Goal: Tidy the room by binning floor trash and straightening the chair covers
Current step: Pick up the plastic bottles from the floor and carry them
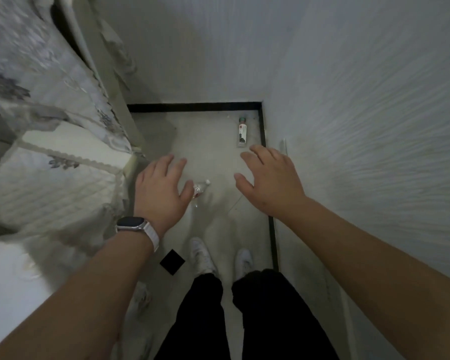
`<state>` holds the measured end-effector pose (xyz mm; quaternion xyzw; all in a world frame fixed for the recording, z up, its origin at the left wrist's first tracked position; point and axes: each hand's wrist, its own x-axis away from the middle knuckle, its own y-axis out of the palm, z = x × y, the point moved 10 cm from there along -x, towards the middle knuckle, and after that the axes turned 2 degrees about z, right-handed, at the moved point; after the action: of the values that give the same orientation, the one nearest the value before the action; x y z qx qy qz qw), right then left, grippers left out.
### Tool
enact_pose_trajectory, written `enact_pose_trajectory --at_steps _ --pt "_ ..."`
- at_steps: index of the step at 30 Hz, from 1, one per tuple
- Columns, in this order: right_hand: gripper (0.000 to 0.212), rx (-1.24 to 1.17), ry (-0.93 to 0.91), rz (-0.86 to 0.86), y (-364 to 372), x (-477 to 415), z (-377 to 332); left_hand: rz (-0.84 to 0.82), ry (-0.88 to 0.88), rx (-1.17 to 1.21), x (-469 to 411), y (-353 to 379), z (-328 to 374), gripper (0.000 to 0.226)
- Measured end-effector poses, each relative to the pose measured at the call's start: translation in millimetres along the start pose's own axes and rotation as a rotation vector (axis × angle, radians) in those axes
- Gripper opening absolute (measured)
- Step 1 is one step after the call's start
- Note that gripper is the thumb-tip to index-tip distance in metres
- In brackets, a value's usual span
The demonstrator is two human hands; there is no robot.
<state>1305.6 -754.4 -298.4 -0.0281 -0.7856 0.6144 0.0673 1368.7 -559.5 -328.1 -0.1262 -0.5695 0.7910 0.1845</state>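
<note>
1. Presently, head view only: two bottles on the floor (213, 152), unbinned. Clear bottle (201, 188) lying near the feet, partly hidden behind the left hand. Labelled bottle (242, 131) lying in the far corner, just beside the black skirting (192, 107). No bin in view.
2. Chair cover (44, 141), floral, at left; rumpled and hanging unevenly, as far as the blur allows. Judged not yet straightened.
3. Progress judged early: trash pickup pending, covers pending.
4. Left hand (161, 190): fingers spread, palm down, empty. Thumb overlapping the clear bottle in the picture; contact cannot be told, likely well above it. Watch (133, 224) on the wrist.
5. Right hand (269, 178): fingers spread and loosely curved, palm down, empty. Fingertips close under the labelled bottle in the picture, not touching.
6. Next step judged: bend and collect the nearer clear bottle.
</note>
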Motion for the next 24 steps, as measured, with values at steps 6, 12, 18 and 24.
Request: enact_pose_trajectory --at_steps 6,12,18,24 --pt "0.057 -0.015 0.02 0.02 77 -42 40 -0.062 -0.033 0.017 -29 98 -33 0.057" --pt "0.06 -0.036 0.053 -0.012 197 -101 106 -0.122 -0.09 0.025 -63 234 -75 0.061" --pt "0.061 -0.061 0.048 -0.015 312 -155 165 -0.276 -0.095 -0.027 -81 390 -118 0.064" --pt "0.056 -0.052 0.016 -0.056 424 -222 212 -0.456 -0.207 -0.017 -87 536 -174 0.1"
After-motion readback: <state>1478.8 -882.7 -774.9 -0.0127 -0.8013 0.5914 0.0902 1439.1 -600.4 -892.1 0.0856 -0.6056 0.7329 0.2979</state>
